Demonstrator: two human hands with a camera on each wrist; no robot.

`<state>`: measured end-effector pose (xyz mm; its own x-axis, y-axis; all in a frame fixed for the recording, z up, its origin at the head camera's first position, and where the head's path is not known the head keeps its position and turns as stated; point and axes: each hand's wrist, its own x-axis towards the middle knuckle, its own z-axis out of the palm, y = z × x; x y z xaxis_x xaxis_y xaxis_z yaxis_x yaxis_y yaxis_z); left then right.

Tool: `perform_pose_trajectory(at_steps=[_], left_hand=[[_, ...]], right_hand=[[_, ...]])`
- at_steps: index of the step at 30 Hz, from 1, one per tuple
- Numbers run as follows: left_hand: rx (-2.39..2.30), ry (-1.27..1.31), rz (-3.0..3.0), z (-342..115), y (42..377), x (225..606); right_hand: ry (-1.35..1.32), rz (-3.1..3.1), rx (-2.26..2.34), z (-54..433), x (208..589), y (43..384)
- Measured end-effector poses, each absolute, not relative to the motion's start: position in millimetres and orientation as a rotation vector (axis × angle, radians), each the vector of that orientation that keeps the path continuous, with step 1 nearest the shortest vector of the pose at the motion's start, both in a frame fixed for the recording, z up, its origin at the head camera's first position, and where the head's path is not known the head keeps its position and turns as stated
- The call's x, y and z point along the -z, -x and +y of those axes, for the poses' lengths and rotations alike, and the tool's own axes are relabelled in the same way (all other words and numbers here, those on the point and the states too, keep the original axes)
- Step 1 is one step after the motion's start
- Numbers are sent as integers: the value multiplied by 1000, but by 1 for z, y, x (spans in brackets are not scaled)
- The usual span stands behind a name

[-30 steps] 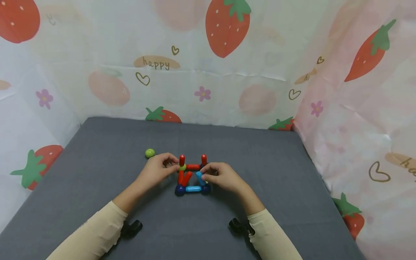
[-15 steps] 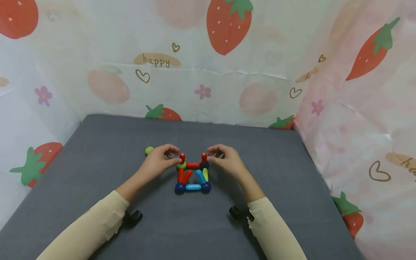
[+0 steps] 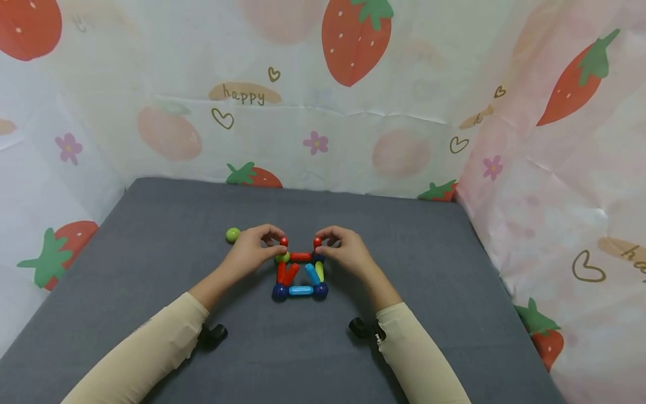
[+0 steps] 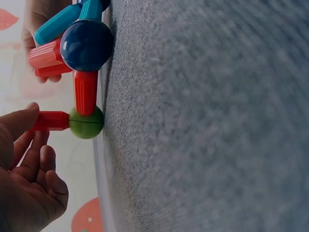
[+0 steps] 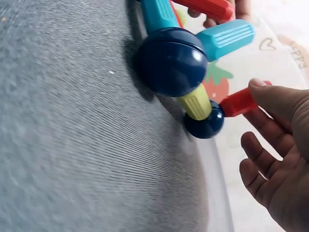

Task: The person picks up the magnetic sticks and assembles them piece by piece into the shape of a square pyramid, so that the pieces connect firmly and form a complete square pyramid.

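A small frame of magnetic rods and balls lies on the table, with a light blue rod (image 3: 300,290) along its front between two dark blue balls. My left hand (image 3: 250,248) pinches an upright red rod (image 4: 52,121) between thumb and finger. That rod stands on a green ball (image 4: 86,123) at the back left corner. On the other side, my right hand (image 3: 348,250) pinches a matching red rod (image 5: 238,102) on the back right dark blue ball (image 5: 205,123). A red rod (image 3: 290,274) and a blue rod (image 3: 312,274) rise at a slant from the front balls.
One loose green ball (image 3: 232,235) lies on the grey cloth table (image 3: 414,269), just left of my left hand. A strawberry-print curtain (image 3: 353,140) hangs behind and along both sides.
My right hand has left the slanted blue rod and moved back to the rear right red rod. The left hand has shifted from beside the green ball up to the rear left red rod.
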<state>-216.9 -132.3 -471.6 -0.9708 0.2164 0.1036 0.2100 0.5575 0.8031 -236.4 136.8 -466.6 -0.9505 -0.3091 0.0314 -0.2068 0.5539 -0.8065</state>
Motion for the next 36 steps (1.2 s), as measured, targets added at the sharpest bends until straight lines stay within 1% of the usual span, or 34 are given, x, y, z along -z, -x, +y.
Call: perform_pose_trajectory(at_steps=[8,21,30,36], left_hand=[[-1430,-391,2765,-129,216,472],[-1381,-463,2740,-122,216,471],[-1268,-582,2732,-120,215,471],[-1205,-609,2769,-119,216,470]], right_hand=[[441,2705,1344,132,471,235],[553,2780,1219,130,471,233],[641,2767,1215,129,470,230],[689,2771,1202,129,471,229]])
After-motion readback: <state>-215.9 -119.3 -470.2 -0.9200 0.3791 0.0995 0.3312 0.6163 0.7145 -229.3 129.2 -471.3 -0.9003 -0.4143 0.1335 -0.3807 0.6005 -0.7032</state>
